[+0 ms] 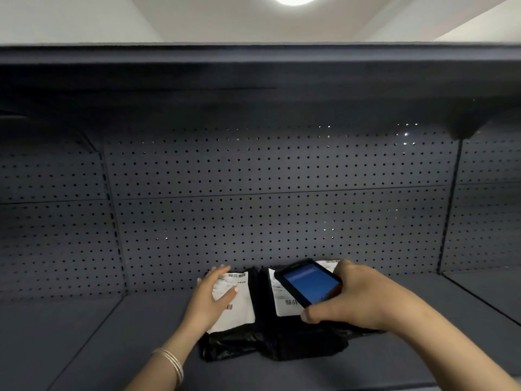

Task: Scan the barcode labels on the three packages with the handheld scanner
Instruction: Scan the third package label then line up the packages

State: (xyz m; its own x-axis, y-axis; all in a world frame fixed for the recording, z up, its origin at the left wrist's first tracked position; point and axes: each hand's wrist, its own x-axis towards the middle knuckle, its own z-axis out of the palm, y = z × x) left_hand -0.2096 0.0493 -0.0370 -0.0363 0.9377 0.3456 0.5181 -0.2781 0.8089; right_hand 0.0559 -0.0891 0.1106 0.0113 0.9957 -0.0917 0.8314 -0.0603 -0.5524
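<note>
Black packages (270, 342) lie on the shelf (112, 348); the left hand (210, 300) lies spread flat, steadying one label (239, 303), while the right hand (352, 297) grips the scanner (308, 282) over the next.

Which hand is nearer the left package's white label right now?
Left. The left hand lies flat on the left label; the right hand holds the scanner over the neighbouring package's label.

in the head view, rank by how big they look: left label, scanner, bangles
1. left label, though the left hand covers part of it
2. scanner, a bit smaller; it is raised nearer the camera, so this gap is unsure
3. bangles, clearly smallest
</note>
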